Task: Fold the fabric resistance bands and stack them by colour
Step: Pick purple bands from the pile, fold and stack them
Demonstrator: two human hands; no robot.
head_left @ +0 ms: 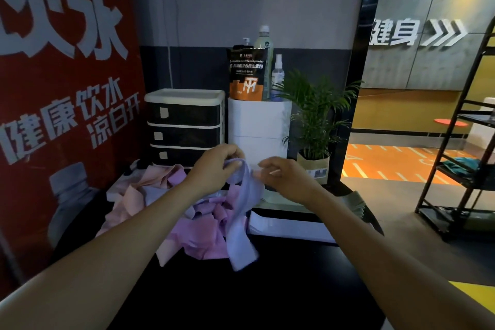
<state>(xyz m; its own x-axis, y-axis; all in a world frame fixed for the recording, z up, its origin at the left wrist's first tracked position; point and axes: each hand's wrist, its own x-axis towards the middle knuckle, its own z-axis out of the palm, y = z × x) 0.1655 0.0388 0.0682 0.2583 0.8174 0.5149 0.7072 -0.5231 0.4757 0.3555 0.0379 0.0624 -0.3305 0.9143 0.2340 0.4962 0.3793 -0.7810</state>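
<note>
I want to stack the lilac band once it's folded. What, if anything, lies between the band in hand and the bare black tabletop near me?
Nothing visible. Both the left hand and the right hand hold the lilac band above the black tabletop; its tail hangs toward the bare near part. The heap of pink and purple bands lies left of that.
</note>
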